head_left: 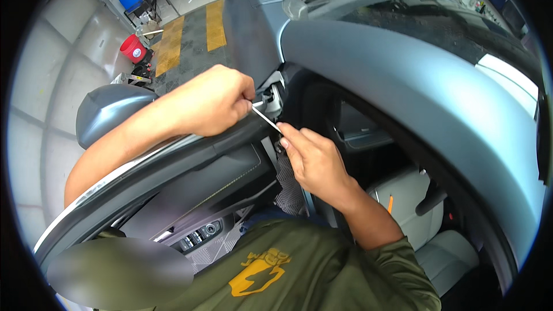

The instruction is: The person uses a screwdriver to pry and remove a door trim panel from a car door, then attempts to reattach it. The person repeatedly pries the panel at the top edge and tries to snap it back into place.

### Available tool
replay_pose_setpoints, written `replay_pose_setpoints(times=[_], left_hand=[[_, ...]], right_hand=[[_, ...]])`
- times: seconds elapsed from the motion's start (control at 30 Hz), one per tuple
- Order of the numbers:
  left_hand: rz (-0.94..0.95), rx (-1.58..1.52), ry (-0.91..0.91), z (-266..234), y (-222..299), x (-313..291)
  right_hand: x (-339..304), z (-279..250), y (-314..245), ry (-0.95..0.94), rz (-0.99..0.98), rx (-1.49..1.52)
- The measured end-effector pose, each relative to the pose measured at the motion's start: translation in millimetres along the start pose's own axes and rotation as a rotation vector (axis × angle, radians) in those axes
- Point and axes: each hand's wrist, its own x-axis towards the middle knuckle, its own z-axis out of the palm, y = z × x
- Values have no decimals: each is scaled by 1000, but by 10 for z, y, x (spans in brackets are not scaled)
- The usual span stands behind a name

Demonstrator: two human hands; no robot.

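A thin pale strip or rod point(266, 118) stretches taut and straight between my two hands, beside the front corner of the open car door point(190, 181). Its far end is pinched in the closed fingers of my left hand point(222, 101), whose arm reaches over the top of the door. My right hand point(314, 161) grips the near end between thumb and fingertips. Just past my left fingertips, a light grey bracket-like part point(275, 97) with a dark opening sits where door and car body meet. What exactly the strip is, I cannot make out.
The matte blue-grey car body point(403, 75) curves along the right. A side mirror point(109, 112) juts out beyond my left arm. Inside are a light grey seat point(397, 198) and the door's switch panel point(201, 236). A red bucket point(133, 48) stands on the floor at the far left.
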Motion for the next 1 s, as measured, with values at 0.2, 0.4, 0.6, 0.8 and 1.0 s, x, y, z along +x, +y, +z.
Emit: replay_pose_setpoints(times=[0.2, 0.4, 0.6, 0.8, 1.0], left_hand=[[-150, -123, -76, -72, -39, -56], [-75, -191, -51, -128, -27, -198], [-265, -483, -143, -139, -151, -165], [-215, -509, -113, -75, -147, -178], [-183, -404, -7, -2, -95, -159]], right_hand=[[-15, 11, 9, 3, -15, 30], [19, -17, -14, -28, -18, 41], [3, 5, 32, -76, 17, 62], [40, -67, 21, -135, 12, 92], [50, -25, 53, -93, -22, 88]])
